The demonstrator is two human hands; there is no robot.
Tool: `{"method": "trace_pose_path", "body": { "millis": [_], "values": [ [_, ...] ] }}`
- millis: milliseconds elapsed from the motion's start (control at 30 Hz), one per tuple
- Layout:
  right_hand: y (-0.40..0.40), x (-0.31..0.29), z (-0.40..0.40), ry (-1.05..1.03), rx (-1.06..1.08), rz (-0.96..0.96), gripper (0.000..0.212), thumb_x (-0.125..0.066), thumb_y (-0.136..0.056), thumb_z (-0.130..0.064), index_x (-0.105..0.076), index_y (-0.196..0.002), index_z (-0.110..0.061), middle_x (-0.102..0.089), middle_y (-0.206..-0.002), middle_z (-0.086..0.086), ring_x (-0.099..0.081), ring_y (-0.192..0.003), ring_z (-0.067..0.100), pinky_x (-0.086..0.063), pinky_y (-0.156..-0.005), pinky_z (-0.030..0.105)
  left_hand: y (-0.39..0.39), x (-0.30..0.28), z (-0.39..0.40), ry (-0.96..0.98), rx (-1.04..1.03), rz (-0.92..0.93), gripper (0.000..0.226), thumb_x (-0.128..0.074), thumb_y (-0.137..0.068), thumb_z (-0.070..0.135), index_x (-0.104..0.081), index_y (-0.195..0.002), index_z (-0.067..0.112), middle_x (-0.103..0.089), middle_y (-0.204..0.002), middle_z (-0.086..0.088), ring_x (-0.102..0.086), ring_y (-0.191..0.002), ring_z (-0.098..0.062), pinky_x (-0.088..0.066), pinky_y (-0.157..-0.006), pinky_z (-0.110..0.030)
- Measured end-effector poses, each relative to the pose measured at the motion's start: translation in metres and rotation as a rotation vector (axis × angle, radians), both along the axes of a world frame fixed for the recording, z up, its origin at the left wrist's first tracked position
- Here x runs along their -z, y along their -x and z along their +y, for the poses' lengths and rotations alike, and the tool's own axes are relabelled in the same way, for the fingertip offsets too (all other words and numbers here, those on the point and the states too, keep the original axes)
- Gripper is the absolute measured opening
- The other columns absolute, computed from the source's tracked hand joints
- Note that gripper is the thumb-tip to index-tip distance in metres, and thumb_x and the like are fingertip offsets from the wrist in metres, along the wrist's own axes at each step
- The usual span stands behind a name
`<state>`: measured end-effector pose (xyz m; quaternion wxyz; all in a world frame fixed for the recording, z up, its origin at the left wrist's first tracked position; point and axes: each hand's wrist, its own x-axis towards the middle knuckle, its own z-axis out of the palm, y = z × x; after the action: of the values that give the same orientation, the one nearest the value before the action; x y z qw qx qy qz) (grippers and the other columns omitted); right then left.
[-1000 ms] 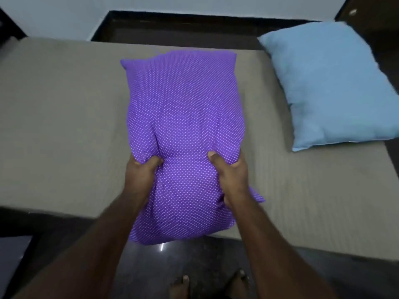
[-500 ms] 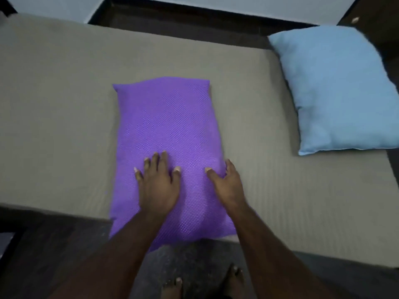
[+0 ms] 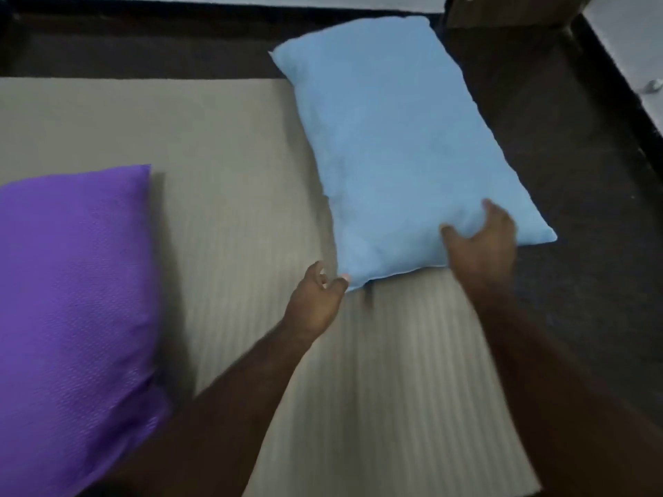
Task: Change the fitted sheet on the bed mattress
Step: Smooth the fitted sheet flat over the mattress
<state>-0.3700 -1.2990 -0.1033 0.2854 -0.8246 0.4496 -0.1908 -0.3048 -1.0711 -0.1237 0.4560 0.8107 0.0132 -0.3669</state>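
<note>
A grey striped mattress (image 3: 233, 217) lies bare across the view. A light blue pillow (image 3: 394, 145) rests on its right side, partly over the mattress edge. My right hand (image 3: 484, 242) grips the pillow's near end, thumb and fingers pressing into the fabric. My left hand (image 3: 317, 303) is at the pillow's near left corner, its fingers loosely curled with the fingertips just touching the corner. A purple dotted pillow (image 3: 71, 299) lies flat on the mattress at the left, free of both hands.
A dark surface (image 3: 592, 217) runs along the right of the mattress and behind it. A brown wooden piece of furniture (image 3: 502, 9) stands at the top right. A pale wall (image 3: 628, 48) shows in the right corner.
Both hands left the purple pillow, which now lies flat on the mattress. The view swung right, and my hands reached the blue pillow's near end.
</note>
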Motion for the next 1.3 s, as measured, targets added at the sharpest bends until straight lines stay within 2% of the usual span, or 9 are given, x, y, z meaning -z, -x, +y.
{"method": "trace_pose_path", "body": {
  "millis": [167, 267, 367, 500, 700, 900, 1033, 1133, 1300],
  "values": [
    [-0.009, 0.001, -0.117, -0.134, 0.022, 0.179, 0.114, -0.073, -0.075, -0.067, -0.021, -0.157, -0.007, -0.017, -0.164, 0.019, -0.015, -0.152, 0.027, -0.018, -0.123, 0.04, -0.026, 0.017, -0.064, 0.145, -0.204, 0.226, 0.065, -0.065, -0.087, 0.061, -0.046, -0.136, 0.023, -0.058, -0.128, 0.014, -0.06, -0.104, -0.006, -0.048, -0.085, -0.023],
    [-0.023, 0.012, -0.135, -0.504, 0.106, 0.089, 0.143, -0.078, -0.043, -0.087, -0.028, -0.154, -0.013, -0.042, -0.154, 0.008, -0.046, -0.138, 0.026, -0.039, -0.114, 0.047, -0.039, 0.016, -0.076, 0.295, -0.31, 0.372, 0.061, -0.067, -0.08, 0.069, -0.057, -0.126, 0.03, -0.07, -0.116, 0.012, -0.068, -0.103, -0.009, -0.056, -0.085, -0.032],
    [-0.041, 0.023, -0.114, -0.827, 0.032, -0.061, 0.095, -0.091, -0.053, -0.062, -0.06, -0.132, -0.021, -0.072, -0.12, -0.006, -0.07, -0.107, 0.017, -0.055, -0.096, 0.042, -0.056, 0.005, -0.081, 0.413, -0.393, 0.309, 0.06, -0.073, -0.079, 0.064, -0.062, -0.128, 0.031, -0.074, -0.115, 0.01, -0.07, -0.106, -0.011, -0.054, -0.099, -0.041],
    [-0.068, 0.024, -0.046, -0.915, -0.141, -0.233, 0.039, -0.079, -0.081, -0.011, -0.069, -0.118, -0.017, -0.077, -0.107, 0.0, -0.073, -0.098, 0.02, -0.059, -0.087, 0.039, -0.084, -0.029, -0.048, 0.455, -0.627, -0.085, 0.035, -0.075, -0.084, 0.017, -0.069, -0.119, 0.016, -0.075, -0.11, 0.003, -0.071, -0.103, -0.014, -0.056, -0.097, -0.04],
    [-0.101, 0.02, 0.092, -0.997, -0.22, -0.356, 0.032, -0.065, -0.086, 0.003, -0.068, -0.116, -0.009, -0.076, -0.103, 0.005, -0.073, -0.093, 0.022, -0.059, -0.079, 0.035, -0.097, -0.092, 0.059, 0.443, -0.692, -0.409, 0.029, -0.07, -0.08, 0.0, -0.071, -0.1, 0.021, -0.077, -0.097, 0.006, -0.072, -0.094, -0.013, -0.056, -0.077, -0.025],
    [-0.101, 0.028, 0.236, -0.986, -0.407, -0.338, 0.035, -0.067, -0.087, 0.001, -0.067, -0.12, -0.009, -0.074, -0.111, 0.003, -0.071, -0.099, 0.018, -0.057, -0.084, 0.031, -0.069, -0.103, 0.203, 0.332, -0.848, -0.549, 0.029, -0.072, -0.082, 0.0, -0.071, -0.103, 0.02, -0.076, -0.099, 0.009, -0.072, -0.094, -0.011, -0.057, -0.077, -0.027],
    [-0.074, 0.059, 0.3, -0.832, -0.552, -0.096, 0.074, -0.072, -0.081, -0.048, -0.046, -0.145, -0.022, -0.059, -0.136, -0.01, -0.058, -0.123, 0.005, -0.045, -0.104, 0.026, -0.049, -0.072, 0.303, 0.09, -0.874, -0.345, 0.05, -0.078, -0.079, 0.039, -0.064, -0.125, 0.025, -0.07, -0.118, 0.009, -0.066, -0.11, -0.017, -0.054, -0.093, -0.038],
    [-0.056, 0.072, 0.322, -0.829, -0.529, -0.07, 0.064, -0.068, -0.088, -0.046, -0.044, -0.142, -0.024, -0.062, -0.131, -0.009, -0.061, -0.117, 0.004, -0.049, -0.103, 0.031, -0.045, -0.055, 0.344, -0.057, -0.793, -0.14, 0.091, -0.073, -0.061, 0.08, -0.059, -0.131, 0.022, -0.067, -0.122, 0.003, -0.065, -0.109, -0.025, -0.053, -0.097, -0.048],
    [-0.036, 0.067, 0.324, -0.712, -0.491, -0.07, 0.057, -0.063, -0.096, -0.038, -0.042, -0.146, -0.021, -0.057, -0.138, -0.007, -0.056, -0.124, 0.008, -0.042, -0.11, 0.032, -0.036, -0.062, 0.336, -0.346, -0.59, -0.39, 0.096, -0.063, -0.078, 0.075, -0.032, -0.151, 0.02, -0.042, -0.147, -0.014, -0.042, -0.133, -0.038, -0.037, -0.11, -0.058]
  ]
}}
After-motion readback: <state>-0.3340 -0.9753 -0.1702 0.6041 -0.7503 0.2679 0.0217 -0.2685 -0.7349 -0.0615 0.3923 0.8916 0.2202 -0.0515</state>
